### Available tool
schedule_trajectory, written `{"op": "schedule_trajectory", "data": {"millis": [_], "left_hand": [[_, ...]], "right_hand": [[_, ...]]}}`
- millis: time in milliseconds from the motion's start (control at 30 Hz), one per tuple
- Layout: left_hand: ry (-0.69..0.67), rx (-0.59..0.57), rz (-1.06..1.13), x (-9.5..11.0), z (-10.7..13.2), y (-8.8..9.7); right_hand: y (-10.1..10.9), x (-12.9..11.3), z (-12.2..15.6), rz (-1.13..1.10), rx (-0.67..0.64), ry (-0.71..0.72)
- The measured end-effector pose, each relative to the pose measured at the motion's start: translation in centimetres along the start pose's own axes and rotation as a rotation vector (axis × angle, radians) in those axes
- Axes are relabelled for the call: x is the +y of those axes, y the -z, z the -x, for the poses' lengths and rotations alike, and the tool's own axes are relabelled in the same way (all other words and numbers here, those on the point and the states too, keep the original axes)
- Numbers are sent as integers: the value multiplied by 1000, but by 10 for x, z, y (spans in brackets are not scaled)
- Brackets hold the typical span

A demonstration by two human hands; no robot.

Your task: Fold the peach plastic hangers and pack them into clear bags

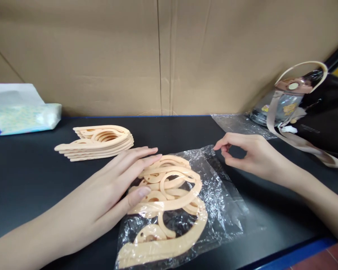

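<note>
Peach plastic hangers (169, 195) lie jumbled inside a crinkly clear bag (228, 206) on the desk (30, 176). Our left hand (107, 195) lies flat on them, fingers (138, 159) straight. Our right hand (250, 153) curls at the bag's far corner; we cannot tell its grip. Beyond it, a hanger stack (97, 141).

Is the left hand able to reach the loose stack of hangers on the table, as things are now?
Probably yes. The loose stack of hangers lies just beyond the left hand on the black table, nothing between them. The hand rests flat on the bagged hangers, gripping nothing.
</note>
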State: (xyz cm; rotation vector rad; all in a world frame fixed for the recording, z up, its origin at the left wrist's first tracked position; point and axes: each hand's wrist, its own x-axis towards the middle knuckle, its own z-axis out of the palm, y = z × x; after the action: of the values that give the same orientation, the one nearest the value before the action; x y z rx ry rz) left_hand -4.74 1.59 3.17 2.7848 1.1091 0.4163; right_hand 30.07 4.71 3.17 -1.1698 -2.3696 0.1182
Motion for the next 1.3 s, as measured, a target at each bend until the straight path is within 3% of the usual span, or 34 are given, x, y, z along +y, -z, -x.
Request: {"op": "schedule_trajectory", "data": {"millis": [167, 367, 567, 700, 900, 1000, 1133, 1300], "left_hand": [[-107, -3, -14, 35, -15, -5], [-167, -100, 5, 78, -34, -16], [-147, -74, 48, 85, -34, -21], [-167, -86, 9, 82, -34, -29], [-206, -101, -13, 82, -35, -27], [-215, -81, -23, 81, -32, -29], [-211, 70, 77, 77, -27, -37], [-113, 269, 138, 79, -28, -37]], "right_hand": [[7, 9, 0, -1, 9, -38], [-1, 10, 1, -189, -86, -258], [-13, 0, -1, -561, -248, -392], [-9, -6, -2, -830, -226, -429], [-14, -24, -7, -1067, -112, -345], [-21, -26, -7, -1103, -114, -225], [-24, -22, -3, -1005, -142, -74], [-28, -26, -2, -989, -162, -24]]}}
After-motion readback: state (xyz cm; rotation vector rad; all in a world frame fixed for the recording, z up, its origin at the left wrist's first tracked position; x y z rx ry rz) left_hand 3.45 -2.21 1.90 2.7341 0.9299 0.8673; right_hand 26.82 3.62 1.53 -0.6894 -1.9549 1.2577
